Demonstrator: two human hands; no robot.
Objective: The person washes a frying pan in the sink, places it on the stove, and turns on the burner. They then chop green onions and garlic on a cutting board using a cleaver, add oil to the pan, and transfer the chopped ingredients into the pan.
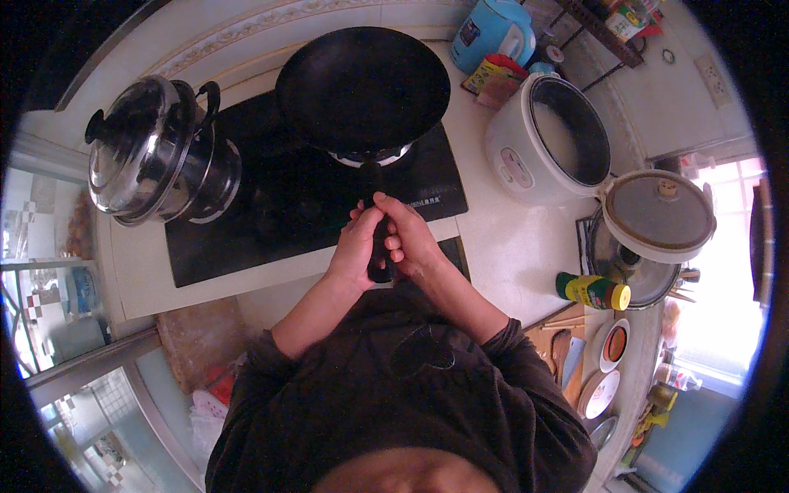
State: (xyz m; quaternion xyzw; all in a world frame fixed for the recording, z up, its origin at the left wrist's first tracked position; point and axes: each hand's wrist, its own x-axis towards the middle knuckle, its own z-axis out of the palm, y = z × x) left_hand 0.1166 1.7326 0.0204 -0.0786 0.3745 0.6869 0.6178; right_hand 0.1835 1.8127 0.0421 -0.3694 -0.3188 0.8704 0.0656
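A black wok [363,86] sits over a burner ring at the right of the dark glass cooktop [271,209]. Its black handle points toward me. Both my left hand [360,237] and my right hand [410,237] are wrapped around this handle, side by side, with the handle's end showing between the palms. Nothing can be made out inside the dark wok. To the left, a lidded stainless steel pot [160,154] stands on the cooktop.
On the right counter are an open white rice cooker [511,160], a blue electric kettle [487,37], a green bottle with a yellow cap [592,291], a glass pan lid [659,283], a cutting board [576,363] with a knife [573,360], and dishes [601,394].
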